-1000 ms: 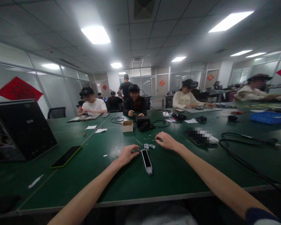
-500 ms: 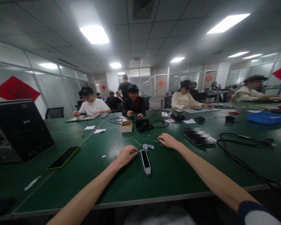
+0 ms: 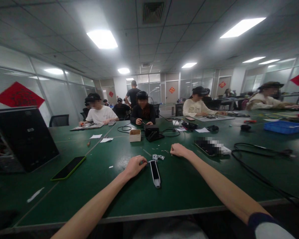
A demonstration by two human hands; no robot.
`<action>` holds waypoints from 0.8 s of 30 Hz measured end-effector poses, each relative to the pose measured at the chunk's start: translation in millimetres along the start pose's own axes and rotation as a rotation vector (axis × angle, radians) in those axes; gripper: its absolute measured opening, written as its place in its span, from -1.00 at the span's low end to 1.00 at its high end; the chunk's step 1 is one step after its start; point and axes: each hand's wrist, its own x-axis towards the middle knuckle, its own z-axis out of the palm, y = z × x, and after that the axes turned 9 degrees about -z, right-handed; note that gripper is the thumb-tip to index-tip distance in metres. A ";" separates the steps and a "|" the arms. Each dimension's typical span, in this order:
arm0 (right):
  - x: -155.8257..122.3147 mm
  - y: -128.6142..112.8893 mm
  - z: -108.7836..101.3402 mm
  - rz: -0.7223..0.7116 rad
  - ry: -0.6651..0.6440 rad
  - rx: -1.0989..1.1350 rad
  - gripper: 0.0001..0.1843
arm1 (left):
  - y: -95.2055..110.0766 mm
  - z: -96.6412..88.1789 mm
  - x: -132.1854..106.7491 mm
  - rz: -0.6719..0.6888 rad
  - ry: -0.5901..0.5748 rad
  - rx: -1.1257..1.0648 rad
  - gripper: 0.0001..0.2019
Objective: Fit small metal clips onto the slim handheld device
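A slim white-edged device with a black middle [image 3: 155, 172] lies on the green table in front of me. Just left of its top end, my left hand [image 3: 136, 166] rests with thumb and fingers pinched together; what they hold, if anything, is too small to name. Small white pieces with dark holes [image 3: 158, 157] lie above the device. Farther right, my right hand [image 3: 180, 150] touches the tabletop with its fingers closed, beside a scatter of tiny shiny parts [image 3: 165, 151]. Whatever may be between those fingertips is hidden.
A green-edged phone [image 3: 68, 168] and a black computer case [image 3: 25, 136] are at left. Ahead stand a small cardboard box [image 3: 135, 135] and a black device [image 3: 153, 132]. Black cables [image 3: 249, 172] and a blue tray [image 3: 285, 126] lie right. Several people sit across the table.
My right hand has shifted slightly to the right, away from the tiny parts, and its fingers have drawn in. My left hand stays by the device. The view has tilted up slightly.
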 end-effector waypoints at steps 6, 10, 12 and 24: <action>-5.3 5.0 -4.8 0.037 -0.062 0.081 -0.80 | 0.3 -0.2 -0.2 -0.012 -0.009 0.004 -0.83; -9.2 1.0 -10.4 0.007 0.003 0.045 -0.87 | 2.0 -2.8 -1.3 0.012 -0.007 0.006 -0.84; -11.5 -6.1 -13.9 -0.037 0.076 0.019 -0.85 | 3.5 -3.8 -1.8 0.009 -0.012 0.008 -0.83; -38.1 -81.9 -11.4 -0.436 0.080 0.478 -0.75 | 9.3 -4.4 -3.7 -0.019 -0.038 0.018 -0.80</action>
